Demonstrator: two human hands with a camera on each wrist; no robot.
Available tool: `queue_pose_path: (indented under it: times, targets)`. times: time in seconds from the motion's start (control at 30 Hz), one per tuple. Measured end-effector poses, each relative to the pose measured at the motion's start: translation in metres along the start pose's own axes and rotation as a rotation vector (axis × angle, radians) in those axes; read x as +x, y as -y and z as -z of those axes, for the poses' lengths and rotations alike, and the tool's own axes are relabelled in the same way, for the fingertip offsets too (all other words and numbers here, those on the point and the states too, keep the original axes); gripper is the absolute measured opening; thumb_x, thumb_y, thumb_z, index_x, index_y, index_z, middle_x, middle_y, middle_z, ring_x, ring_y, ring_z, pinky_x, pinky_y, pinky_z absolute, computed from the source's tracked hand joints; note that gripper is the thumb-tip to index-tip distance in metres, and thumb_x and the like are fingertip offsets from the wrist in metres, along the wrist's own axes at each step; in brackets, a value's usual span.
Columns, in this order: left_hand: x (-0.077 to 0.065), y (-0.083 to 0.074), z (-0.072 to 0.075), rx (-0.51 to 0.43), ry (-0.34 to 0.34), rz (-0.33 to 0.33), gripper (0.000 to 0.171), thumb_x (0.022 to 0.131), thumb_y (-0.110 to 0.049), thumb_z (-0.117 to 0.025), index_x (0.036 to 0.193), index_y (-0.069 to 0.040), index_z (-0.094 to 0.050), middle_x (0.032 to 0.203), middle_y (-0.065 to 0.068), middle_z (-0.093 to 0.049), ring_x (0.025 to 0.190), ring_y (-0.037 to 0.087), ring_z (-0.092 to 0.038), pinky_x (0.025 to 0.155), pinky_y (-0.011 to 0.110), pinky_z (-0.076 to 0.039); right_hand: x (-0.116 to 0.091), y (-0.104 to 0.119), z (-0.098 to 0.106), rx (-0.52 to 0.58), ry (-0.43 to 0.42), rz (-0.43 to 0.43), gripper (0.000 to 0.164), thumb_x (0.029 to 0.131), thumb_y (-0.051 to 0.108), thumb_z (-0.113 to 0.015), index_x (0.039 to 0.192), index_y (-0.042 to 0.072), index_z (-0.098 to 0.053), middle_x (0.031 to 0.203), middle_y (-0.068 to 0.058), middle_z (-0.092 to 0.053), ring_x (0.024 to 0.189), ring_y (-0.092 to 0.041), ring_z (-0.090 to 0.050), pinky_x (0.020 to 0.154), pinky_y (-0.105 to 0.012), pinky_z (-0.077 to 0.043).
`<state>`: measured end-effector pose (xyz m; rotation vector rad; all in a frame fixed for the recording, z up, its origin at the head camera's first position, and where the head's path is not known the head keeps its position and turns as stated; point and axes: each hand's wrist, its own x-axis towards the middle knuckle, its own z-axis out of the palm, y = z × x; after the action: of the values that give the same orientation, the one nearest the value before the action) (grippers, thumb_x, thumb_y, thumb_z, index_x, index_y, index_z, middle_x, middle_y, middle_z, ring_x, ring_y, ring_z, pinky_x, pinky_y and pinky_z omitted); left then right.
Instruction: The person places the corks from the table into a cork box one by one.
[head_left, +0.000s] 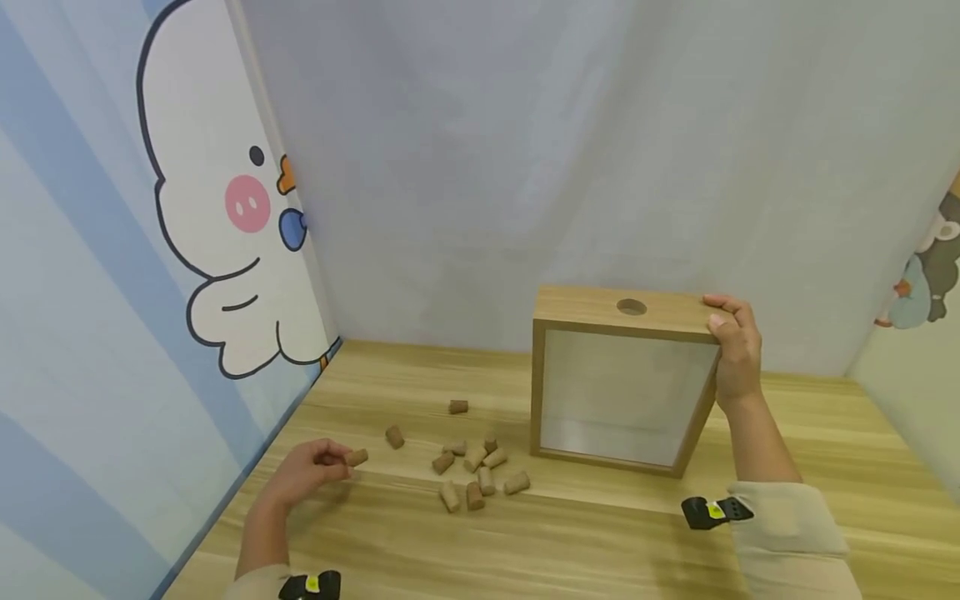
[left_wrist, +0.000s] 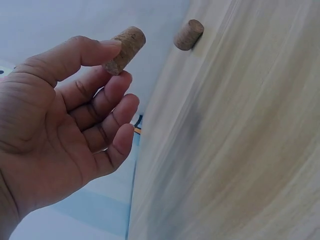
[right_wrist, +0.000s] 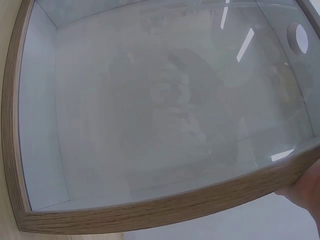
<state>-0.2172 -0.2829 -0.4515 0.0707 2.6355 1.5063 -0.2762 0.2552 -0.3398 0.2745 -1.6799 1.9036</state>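
Observation:
Between thumb and fingertips, my left hand (head_left: 303, 473) pinches a cork (left_wrist: 129, 46) just above the table's left side. Another cork (left_wrist: 188, 35) lies on the tabletop beyond it in the left wrist view. My right hand (head_left: 738, 357) holds the upper right corner of a shallow wooden box (head_left: 537, 392) with a clear front pane. The box stands upright, and a round hole (head_left: 632, 307) opens in its top. Through the pane (right_wrist: 145, 110), the right wrist view shows a pale interior with reflections. Part of the right hand is hidden by the frame there.
Several loose corks (head_left: 487, 480) lie scattered on the wooden table (head_left: 585, 533) left of the box. One cork (head_left: 458, 407) sits farther back. A pale curtain (head_left: 442, 167) hangs behind the table, and a cartoon-printed cloth (head_left: 202, 167) borders its left edge.

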Motion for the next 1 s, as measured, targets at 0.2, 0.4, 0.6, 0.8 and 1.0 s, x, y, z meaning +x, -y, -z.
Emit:
queue_pose_path:
  times: [0.2,0.4,0.6,0.8,1.0]
  targets:
    - [0.000,-0.009,-0.005,-0.046,0.001,-0.027,0.034,0.085,-0.016,-0.069,0.112,0.004,-0.060,0.097,0.008,-0.061,0.086,0.019,-0.056,0.076,0.036,-0.047,0.003,-0.001,0.000,0.013,-0.003,0.013,0.027,0.087,0.018,-0.044,0.108,0.015,-0.061,0.107,-0.006,-0.048,0.089,-0.018,-0.044,0.074,-0.031,-0.033]
    - [0.000,-0.016,-0.011,-0.023,-0.026,-0.067,0.035,0.085,-0.018,-0.069,0.113,0.003,-0.062,0.098,0.008,-0.062,0.086,0.020,-0.056,0.074,0.038,-0.048,0.004,-0.001,0.001,0.037,0.005,0.012,0.026,0.087,0.018,-0.045,0.107,0.015,-0.060,0.105,-0.007,-0.049,0.087,-0.018,-0.044,0.071,-0.030,-0.034]
    - [0.001,-0.020,-0.018,0.020,-0.072,-0.098,0.030,0.085,-0.017,-0.069,0.109,0.000,-0.065,0.093,0.006,-0.061,0.085,0.019,-0.056,0.070,0.032,-0.048,0.002,-0.001,0.001,0.059,0.019,-0.004,0.024,0.087,0.018,-0.044,0.106,0.016,-0.059,0.103,-0.008,-0.048,0.083,-0.019,-0.045,0.067,-0.028,-0.037]
    - [0.002,-0.025,-0.026,-0.002,-0.110,-0.165,0.029,0.083,-0.012,-0.071,0.108,0.001,-0.065,0.089,0.006,-0.060,0.082,0.021,-0.056,0.066,0.030,-0.048,0.001,-0.002,0.002,0.060,0.031,-0.003,0.024,0.087,0.018,-0.045,0.106,0.016,-0.059,0.103,-0.008,-0.046,0.083,-0.019,-0.044,0.067,-0.028,-0.038]
    - [0.006,-0.033,-0.035,-0.049,-0.138,-0.162,0.030,0.083,-0.012,-0.070,0.110,0.002,-0.064,0.092,0.008,-0.060,0.085,0.021,-0.056,0.068,0.030,-0.048,0.002,-0.004,0.001,0.071,0.015,0.019,0.024,0.086,0.016,-0.046,0.105,0.014,-0.061,0.101,-0.009,-0.048,0.083,-0.019,-0.044,0.067,-0.028,-0.037]
